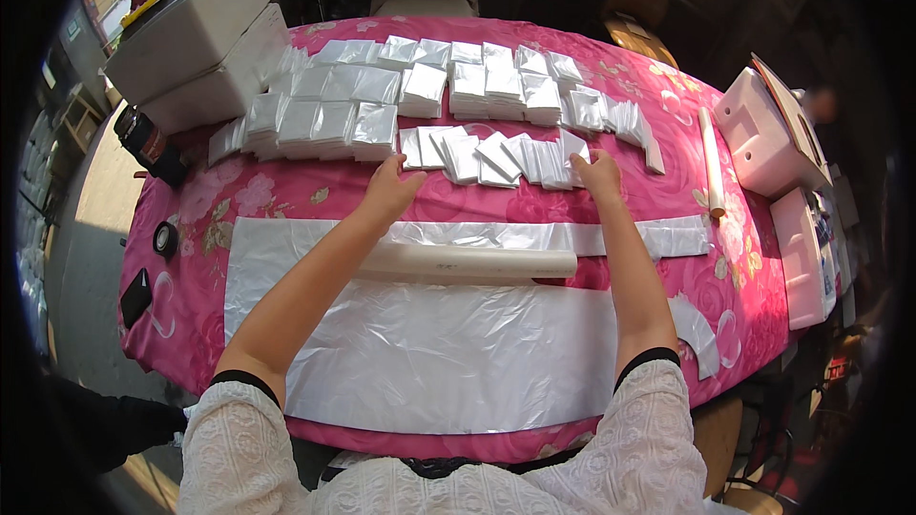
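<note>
A front row of flat, square silver packets lies fanned and overlapping across the middle of the table. My left hand is at the left end of this row, its thumb and fingers apart, close to the corner of a packet stack. At the right end, my right hand has its fingertips on a tilted silver packet, which it seems to pinch. Below my hands, a white roll or tube lies across a wide silver sheet. Behind the front row stand neat stacks of similar packets.
White foam boxes are stacked at the far left, beside a dark jar. A tape roll and a black flat object lie at the left edge. On the right are a pale rod and more foam boxes.
</note>
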Demonstrator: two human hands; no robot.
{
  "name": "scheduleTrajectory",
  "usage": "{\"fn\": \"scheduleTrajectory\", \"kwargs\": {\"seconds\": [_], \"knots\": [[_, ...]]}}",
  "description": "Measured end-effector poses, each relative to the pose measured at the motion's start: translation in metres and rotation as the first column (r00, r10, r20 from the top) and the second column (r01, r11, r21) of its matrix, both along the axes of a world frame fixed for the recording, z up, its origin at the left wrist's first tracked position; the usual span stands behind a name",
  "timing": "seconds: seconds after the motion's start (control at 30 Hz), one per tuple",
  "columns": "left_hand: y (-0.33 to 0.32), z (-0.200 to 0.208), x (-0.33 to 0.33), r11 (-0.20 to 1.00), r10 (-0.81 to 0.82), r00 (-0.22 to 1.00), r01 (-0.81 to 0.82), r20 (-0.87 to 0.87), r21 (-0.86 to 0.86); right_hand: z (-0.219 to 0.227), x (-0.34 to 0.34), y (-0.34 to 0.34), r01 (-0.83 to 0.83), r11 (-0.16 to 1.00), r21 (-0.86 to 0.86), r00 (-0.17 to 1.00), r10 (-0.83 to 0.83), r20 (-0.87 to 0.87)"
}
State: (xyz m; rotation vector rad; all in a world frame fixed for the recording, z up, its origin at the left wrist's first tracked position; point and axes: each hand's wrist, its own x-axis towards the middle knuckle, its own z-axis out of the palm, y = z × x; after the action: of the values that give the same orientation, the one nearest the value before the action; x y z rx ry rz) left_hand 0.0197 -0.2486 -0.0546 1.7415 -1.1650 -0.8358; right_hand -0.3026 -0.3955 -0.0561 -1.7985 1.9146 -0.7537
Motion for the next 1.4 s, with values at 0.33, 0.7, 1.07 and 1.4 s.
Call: {"fn": "scheduleTrajectory", "kwargs": {"seconds": [0.33, 0.7, 1.07, 1.4], "knots": [[-0.071, -0.009, -0.034, 0.946, 0.187, 0.968, -0.224, 0.169, 0.235, -0.009, 0.059, 0.007, -0.067, 0.997, 0.043, 0.996, 0.064, 0.062], [-0.108, -0.01, -0.041, 0.944, 0.133, 0.964, -0.194, 0.229, 0.268, -0.002, 0.076, 0.014, -0.091, 0.994, 0.054, 0.993, 0.087, 0.074], [-0.102, 0.002, -0.09, 0.973, 0.118, 0.991, -0.104, -0.057, 0.207, -0.01, 0.102, 0.019, -0.183, 0.98, 0.076, 0.977, 0.173, 0.122], [-0.029, 0.037, -0.09, 0.972, -0.103, 0.778, -0.053, -0.62, -0.229, 0.037, 0.11, 0.085, -0.383, 0.923, -0.035, 0.508, 0.243, 0.826]]}}
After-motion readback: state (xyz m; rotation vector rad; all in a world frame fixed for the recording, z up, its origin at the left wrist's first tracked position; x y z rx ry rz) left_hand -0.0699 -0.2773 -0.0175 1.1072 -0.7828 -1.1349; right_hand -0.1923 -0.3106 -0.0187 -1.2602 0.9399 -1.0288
